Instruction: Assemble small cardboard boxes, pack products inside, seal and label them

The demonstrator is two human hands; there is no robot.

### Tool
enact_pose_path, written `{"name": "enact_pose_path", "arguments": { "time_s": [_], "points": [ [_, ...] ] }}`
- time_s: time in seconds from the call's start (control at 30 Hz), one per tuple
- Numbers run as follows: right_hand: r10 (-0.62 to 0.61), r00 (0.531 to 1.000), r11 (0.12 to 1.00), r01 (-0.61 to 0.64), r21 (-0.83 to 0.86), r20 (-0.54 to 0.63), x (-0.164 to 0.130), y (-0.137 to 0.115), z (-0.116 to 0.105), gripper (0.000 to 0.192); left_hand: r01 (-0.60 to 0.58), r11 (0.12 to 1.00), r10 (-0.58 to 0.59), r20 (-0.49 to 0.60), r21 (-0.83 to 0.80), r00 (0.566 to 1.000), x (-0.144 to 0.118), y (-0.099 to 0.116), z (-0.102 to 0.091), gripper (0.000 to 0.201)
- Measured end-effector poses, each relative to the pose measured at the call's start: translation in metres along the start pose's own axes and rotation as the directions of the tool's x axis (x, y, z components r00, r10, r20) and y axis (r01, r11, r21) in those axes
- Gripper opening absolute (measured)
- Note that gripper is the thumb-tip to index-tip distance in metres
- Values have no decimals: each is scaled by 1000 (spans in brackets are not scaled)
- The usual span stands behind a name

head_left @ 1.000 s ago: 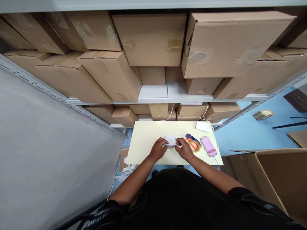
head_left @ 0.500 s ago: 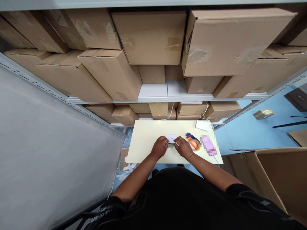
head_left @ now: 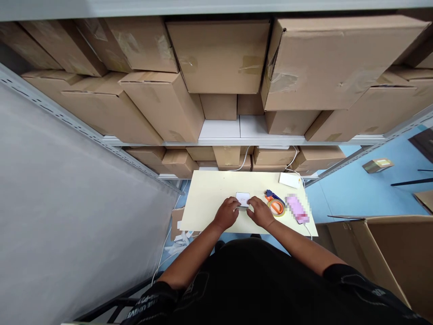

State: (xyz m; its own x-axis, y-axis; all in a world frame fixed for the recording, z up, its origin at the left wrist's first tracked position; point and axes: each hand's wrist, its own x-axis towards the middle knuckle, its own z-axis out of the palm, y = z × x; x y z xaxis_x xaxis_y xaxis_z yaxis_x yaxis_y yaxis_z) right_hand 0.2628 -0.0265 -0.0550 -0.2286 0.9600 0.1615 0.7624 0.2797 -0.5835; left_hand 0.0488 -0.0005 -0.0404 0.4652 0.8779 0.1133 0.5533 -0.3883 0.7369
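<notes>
A small white box [head_left: 242, 199] lies on the pale yellow table [head_left: 206, 203], near its middle. My left hand [head_left: 226, 214] grips the box's left side with fingers curled. My right hand [head_left: 261, 212] holds its right side the same way. Both hands cover the box's near edge, so only its top face and far part show. Just right of my right hand sits an orange tape roll [head_left: 276, 207] with a blue-handled tool [head_left: 271, 195] beside it.
A pink blurred item [head_left: 297, 209] with a white cable lies at the table's right. A white flat box [head_left: 290, 180] sits at the far right corner. Shelves of cardboard boxes [head_left: 216, 58] rise behind. A large open carton [head_left: 382, 253] stands at right, a grey wall at left.
Both hands drew slightly toward me and closed further over the white box's near edge. The view shifted a little to the left.
</notes>
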Motion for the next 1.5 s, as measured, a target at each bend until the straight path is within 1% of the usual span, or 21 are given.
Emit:
{"name": "enact_pose_path", "arguments": {
  "time_s": [0.07,0.1,0.17,0.23,0.3,0.4,0.5,0.6,0.73,0.83,0.9,0.97,1.07,1.2,1.33,1.37,1.43,1.5],
  "points": [
    [114,993,986,-111,128,-14,-2,3,5,27,86,990,-92,-55,-108,994,-1,-2,1,37],
    [182,983,964,-177,200,-11,-3,5,8,30,144,975,-161,-88,-169,983,-2,-4,3,38],
    [307,951,898,-297,324,20,-7,12,16,33,268,920,-313,-124,-287,942,-5,-12,9,40],
    [365,928,844,-362,395,71,-11,19,26,39,368,853,-429,-98,-370,898,-9,-25,19,41],
    [366,923,819,-382,429,121,-15,26,36,49,432,802,-481,-16,-413,877,-15,-38,30,47],
    [346,923,788,-383,482,169,-19,32,51,60,475,761,-478,112,-443,871,-22,-53,47,59],
    [348,923,757,-380,532,164,-20,35,62,65,472,751,-447,171,-462,878,-24,-56,58,69],
    [369,917,726,-384,570,148,-20,36,68,66,462,750,-446,154,-474,882,-23,-52,64,73],
    [402,902,675,-408,615,157,-22,38,74,66,462,738,-460,134,-492,878,-23,-48,66,79],
    [399,904,668,-403,626,156,-21,38,78,66,461,725,-462,134,-512,876,-24,-51,66,79],
    [382,909,675,-396,623,164,-13,37,82,67,457,721,-474,110,-521,873,-22,-56,63,77],
    [362,915,680,-391,620,180,2,33,89,69,456,717,-495,75,-527,866,-18,-65,55,76],
    [346,917,669,-390,633,200,35,23,103,72,456,711,-520,37,-535,853,-9,-83,32,75],
    [311,924,612,-373,698,221,90,-1,130,74,451,720,-545,-26,-527,838,8,-118,-14,76],
    [314,903,590,-427,686,292,146,-28,156,79,451,733,-566,-90,-508,819,26,-156,-63,79],
    [312,901,580,-431,691,301,159,-34,162,81,447,735,-565,-95,-509,820,31,-165,-74,79],
    [310,901,559,-431,708,304,181,-44,171,82,439,744,-554,-99,-503,827,39,-180,-92,78],
    [309,902,541,-427,725,302,198,-52,179,82,431,759,-542,-107,-488,833,46,-193,-105,76]
  ]
}}
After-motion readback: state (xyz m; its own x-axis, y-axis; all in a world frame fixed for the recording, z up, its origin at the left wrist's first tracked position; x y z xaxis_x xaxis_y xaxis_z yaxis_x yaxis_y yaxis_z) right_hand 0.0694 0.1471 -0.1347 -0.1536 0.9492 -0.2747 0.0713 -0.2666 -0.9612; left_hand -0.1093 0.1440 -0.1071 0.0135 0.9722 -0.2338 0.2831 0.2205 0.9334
